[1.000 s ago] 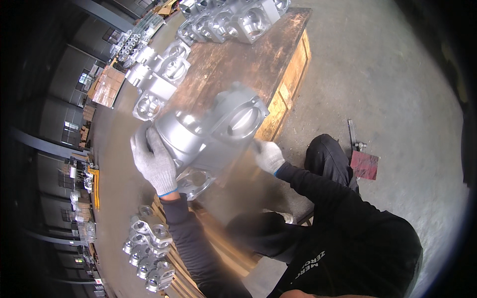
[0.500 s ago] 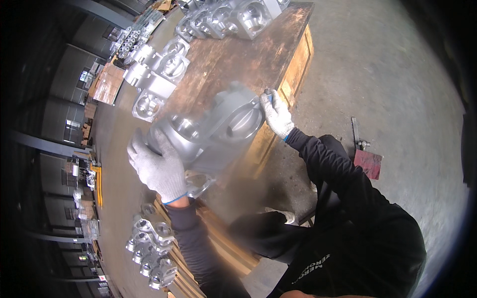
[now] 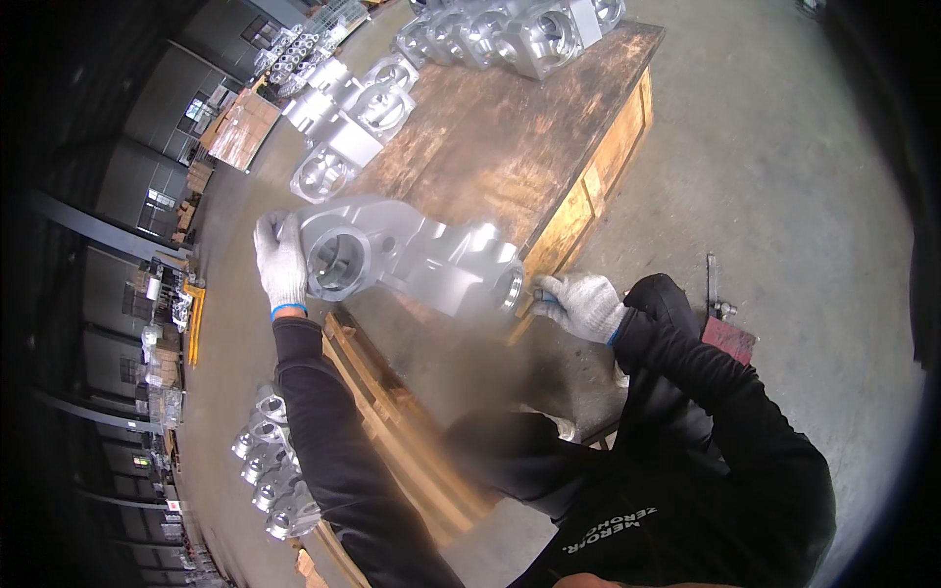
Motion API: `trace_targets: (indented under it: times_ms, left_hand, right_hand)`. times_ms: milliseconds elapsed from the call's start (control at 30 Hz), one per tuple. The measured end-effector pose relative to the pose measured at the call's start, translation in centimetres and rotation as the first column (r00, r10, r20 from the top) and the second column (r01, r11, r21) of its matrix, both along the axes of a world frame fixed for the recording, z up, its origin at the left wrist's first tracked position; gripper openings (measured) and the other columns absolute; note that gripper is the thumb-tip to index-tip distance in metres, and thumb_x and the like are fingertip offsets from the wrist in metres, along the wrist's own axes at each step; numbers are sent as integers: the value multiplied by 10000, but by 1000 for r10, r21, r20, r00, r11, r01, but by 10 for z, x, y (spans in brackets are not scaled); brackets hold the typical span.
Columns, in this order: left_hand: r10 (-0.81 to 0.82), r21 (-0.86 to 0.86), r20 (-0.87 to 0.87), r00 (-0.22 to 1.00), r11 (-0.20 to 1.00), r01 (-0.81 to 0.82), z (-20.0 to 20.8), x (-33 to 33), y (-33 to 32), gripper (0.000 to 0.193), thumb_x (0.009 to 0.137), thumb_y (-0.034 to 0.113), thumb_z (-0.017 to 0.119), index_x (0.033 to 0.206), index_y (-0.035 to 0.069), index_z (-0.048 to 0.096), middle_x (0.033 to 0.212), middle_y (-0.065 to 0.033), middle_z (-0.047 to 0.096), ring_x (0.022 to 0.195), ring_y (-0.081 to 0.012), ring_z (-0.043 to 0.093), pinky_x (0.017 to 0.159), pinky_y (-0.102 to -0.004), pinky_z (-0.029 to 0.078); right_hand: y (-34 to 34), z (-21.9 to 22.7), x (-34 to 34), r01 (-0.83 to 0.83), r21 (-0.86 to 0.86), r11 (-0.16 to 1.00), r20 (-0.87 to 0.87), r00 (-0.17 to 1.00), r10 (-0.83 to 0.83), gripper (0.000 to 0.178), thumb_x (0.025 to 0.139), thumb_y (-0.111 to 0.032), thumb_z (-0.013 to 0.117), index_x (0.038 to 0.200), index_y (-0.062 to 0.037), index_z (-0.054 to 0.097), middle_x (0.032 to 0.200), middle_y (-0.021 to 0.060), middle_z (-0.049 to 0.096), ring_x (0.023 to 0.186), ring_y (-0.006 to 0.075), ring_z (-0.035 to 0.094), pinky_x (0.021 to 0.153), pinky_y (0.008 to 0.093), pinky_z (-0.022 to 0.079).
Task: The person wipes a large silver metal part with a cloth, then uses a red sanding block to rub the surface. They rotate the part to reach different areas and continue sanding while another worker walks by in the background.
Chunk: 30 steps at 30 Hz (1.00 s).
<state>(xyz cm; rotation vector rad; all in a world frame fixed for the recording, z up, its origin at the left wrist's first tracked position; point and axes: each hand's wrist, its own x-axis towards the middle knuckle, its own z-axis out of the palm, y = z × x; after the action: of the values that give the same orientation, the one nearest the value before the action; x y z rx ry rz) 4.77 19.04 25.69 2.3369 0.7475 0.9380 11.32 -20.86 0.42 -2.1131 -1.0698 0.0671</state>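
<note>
One silver metal casting (image 3: 421, 257) lies crosswise in front of the person, at the near end of a wooden crate (image 3: 490, 127); whether it rests on anything there cannot be told. Its body is smooth and matte with brighter glints, rounded and broad toward its left end, where a flat ring surrounds a deep circular bore. A smaller round hole sits beside that ring, and a stubbier, stepped section runs to another circular opening at the right end.

The left hand (image 3: 281, 263), in a pale knitted glove with a blue-edged cuff, is closed about the casting's left end, off the crate's near left corner. The right hand (image 3: 585, 306), gloved alike, is just beside the right-end opening, near the crate's near right corner. Its fingers are curled in toward the thumb; whether they pinch something small cannot be told.

The crate's top is brown board, darkly stained and scuffed, and its right side shows paler, raw timber with framing strips. A row of shiny castings (image 3: 539, 44) with round bores stands across its far end, and blocky castings (image 3: 380, 108) line its left edge. Nearer the person than the crate run long, straight-edged wooden slats (image 3: 402, 431), with a cluster of bored castings (image 3: 270, 470) left of them. Right of the crate, a flat, dull red plate (image 3: 728, 340) lies on smooth grey concrete.
</note>
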Motion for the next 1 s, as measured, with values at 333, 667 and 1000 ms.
trace_targets:
  times_ms: [333, 667, 1000]
  left_hand:
    - [-75, 46, 104, 992, 996, 70, -8, 4, 8, 370, 1030, 285, 615, 1283, 25, 685, 1273, -158, 698, 1187, -278, 651, 1053, -388, 482]
    - [-99, 112, 85, 991, 990, 89, -9, 6, 13, 350, 1038, 278, 598, 1258, 24, 698, 1253, -153, 708, 1172, -265, 654, 1047, -383, 484]
    - [-95, 122, 37, 995, 989, 89, -5, 2, 10, 339, 1031, 305, 609, 1190, 23, 709, 1161, -138, 714, 1094, -259, 656, 1010, -384, 487]
  right_hand:
    - [12, -10, 27, 136, 49, 989, 321, 936, -145, 237, 997, -268, 677, 1166, -104, 703, 839, 142, 724, 772, 373, 717, 716, 503, 562]
    - [28, 30, -56, 0, 23, 1000, -67, 998, 2, 271, 929, -319, 681, 1071, -95, 734, 816, 197, 730, 810, 399, 741, 725, 516, 597]
    - [-1, 49, 43, -4, 66, 998, -114, 993, 12, 333, 1025, -373, 679, 1200, -110, 783, 1045, 194, 775, 971, 345, 769, 835, 411, 618]
